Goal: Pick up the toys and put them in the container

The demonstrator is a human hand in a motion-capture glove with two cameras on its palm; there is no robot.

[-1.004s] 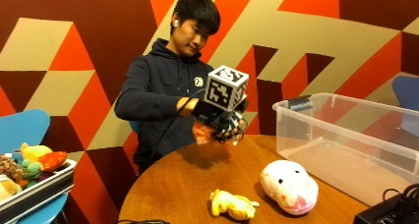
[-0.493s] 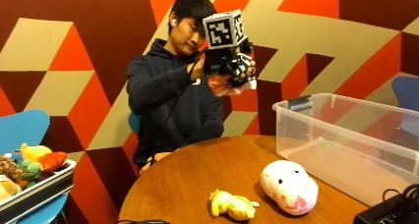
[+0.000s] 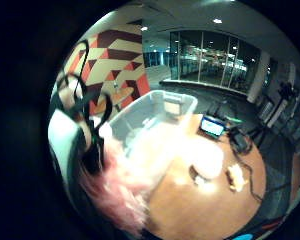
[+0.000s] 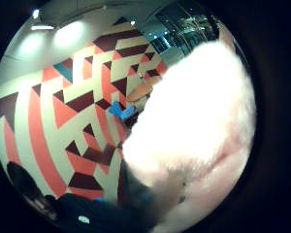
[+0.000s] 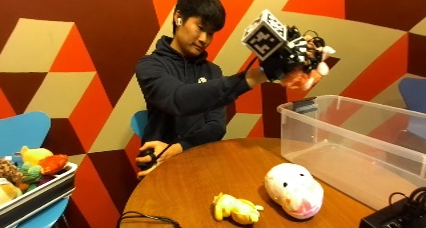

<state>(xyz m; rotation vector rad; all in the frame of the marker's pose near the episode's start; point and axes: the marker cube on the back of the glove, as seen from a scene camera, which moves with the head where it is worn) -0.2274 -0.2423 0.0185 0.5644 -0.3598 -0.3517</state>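
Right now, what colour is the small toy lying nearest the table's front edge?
Yellow; the small toy shows best in the outside view.

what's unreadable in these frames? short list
- Held toy: in the outside view the gloved right hand covers most of it; its shape is unclear.
- Same toy in the thumb side palm view: a blown-out pink-white blur.
- Container: far end cut off by the outside view's edge.
- Yellow toy: too small in the little finger side view.

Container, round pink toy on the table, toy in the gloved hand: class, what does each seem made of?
Container: clear, smooth plastic, probably rigid; the wall shows through it.
Round pink toy: soft plush, matte and rounded.
Toy in the gloved right hand: pink-orange toy, fluffy fur in the palm views, likely plush.
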